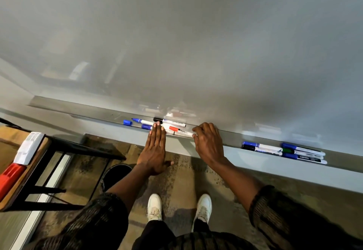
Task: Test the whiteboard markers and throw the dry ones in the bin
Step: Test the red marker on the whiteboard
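A whiteboard fills the upper view, with a metal tray along its bottom edge. In the tray's middle lie an uncapped blue marker, a loose blue cap, a black-capped marker, a blue-capped marker and a red-capped marker. My left hand reaches over the tray edge with straight fingers, the tips resting on these markers. My right hand curls over the tray, thumb and forefinger pinching the red-capped marker's white end. A black bin stands on the floor, lower left.
Several more markers, blue, black and green capped, lie in the tray at the right. A wooden side table with black legs stands at the left, carrying a red and white object. My white shoes stand on patterned carpet.
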